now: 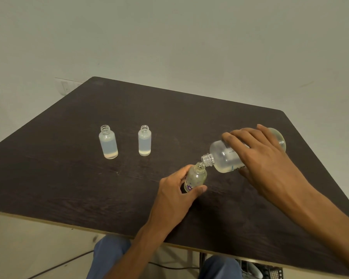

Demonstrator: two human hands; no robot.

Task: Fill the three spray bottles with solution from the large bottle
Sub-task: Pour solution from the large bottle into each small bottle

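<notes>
My right hand [258, 158] grips the large clear bottle [224, 156], tipped on its side with its open neck pointing left and down. The neck sits right at the mouth of a small spray bottle [197, 175] with a purple flower label. My left hand [175, 196] holds that small bottle, slightly tilted, on the dark table [69, 178]. Two other small uncapped bottles stand upright farther left, one at the far left [108, 142] and one nearer the middle [144, 140]. Both hold cloudy liquid most of the way up.
A pale wall rises behind the table, with a wall socket [66, 86] at the far left corner. Below the table's near edge I see blue-trousered knees [109, 256], a dark cable on the floor and some equipment [266, 272] at the lower right.
</notes>
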